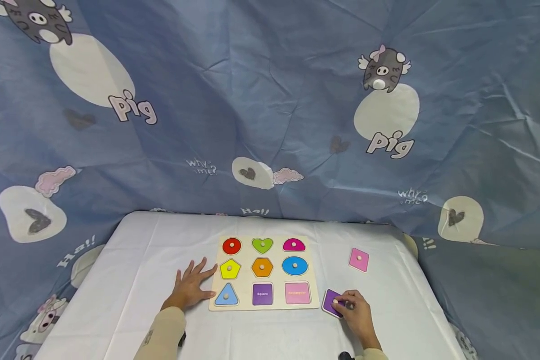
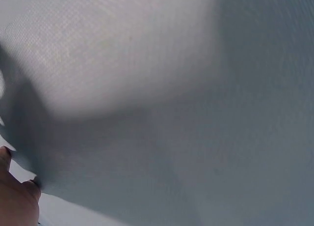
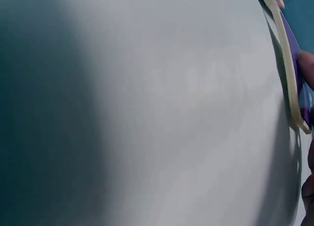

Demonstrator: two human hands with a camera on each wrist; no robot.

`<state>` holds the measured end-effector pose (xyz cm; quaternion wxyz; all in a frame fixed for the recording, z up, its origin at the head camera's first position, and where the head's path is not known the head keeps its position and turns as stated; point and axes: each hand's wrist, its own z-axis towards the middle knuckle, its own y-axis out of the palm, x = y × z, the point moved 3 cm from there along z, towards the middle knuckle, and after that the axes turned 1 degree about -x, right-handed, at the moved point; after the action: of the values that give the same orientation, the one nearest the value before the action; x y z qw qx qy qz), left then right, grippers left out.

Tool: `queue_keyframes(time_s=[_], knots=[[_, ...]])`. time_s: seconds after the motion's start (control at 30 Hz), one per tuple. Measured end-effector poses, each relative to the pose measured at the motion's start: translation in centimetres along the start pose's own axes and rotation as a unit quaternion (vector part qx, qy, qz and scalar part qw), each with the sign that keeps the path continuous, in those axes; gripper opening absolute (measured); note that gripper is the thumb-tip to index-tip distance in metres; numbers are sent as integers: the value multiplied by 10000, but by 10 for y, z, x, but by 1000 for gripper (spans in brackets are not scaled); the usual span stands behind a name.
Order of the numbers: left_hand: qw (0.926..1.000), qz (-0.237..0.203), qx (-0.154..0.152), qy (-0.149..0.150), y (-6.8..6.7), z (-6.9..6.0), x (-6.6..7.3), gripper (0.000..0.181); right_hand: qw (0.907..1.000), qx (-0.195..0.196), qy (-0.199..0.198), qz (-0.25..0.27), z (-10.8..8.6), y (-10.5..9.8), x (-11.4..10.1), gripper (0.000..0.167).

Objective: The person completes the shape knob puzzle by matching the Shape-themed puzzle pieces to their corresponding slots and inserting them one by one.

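A pale wooden shape puzzle board (image 1: 245,301) lies on the white-covered table. My left hand (image 1: 189,287) is spread along its left edge, fingers extended and thumb by the lower corner. To the right of the board, my right hand (image 1: 359,312) pinches the knob of a purple square puzzle piece (image 1: 328,303). In the right wrist view, this purple piece (image 3: 293,73) appears edge-on beside the fingers (image 3: 307,69). The purple square recess (image 1: 263,295) and the pink rectangle recess (image 1: 298,293) show bare bottoms. The left wrist view catches only part of the left hand (image 2: 17,201).
A pink rectangular piece (image 1: 359,262) with a knob lies right of the board. Several knobbed shapes sit in the board, among them a red circle (image 1: 228,250) and a blue oval (image 1: 288,271). Behind the table (image 1: 153,240) hangs a blue patterned cloth (image 1: 270,125).
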<state>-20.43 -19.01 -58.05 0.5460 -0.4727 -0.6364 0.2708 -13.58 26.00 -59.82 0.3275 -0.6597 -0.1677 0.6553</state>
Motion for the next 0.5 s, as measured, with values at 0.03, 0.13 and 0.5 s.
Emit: queue_keyframes(time_s=[0.03,0.13,0.5], knots=[[10000,-3,-3,-9,0,1,0,80,10000,-40,-5,24,1,2,-2,12],[10000,-32,0,-5,1,3,2,80,9999,-55,-108,118,4,6,-8,12],[10000,79,-16,34,1,0,1,80,9980,72,-413,481,11,14,-30,14]])
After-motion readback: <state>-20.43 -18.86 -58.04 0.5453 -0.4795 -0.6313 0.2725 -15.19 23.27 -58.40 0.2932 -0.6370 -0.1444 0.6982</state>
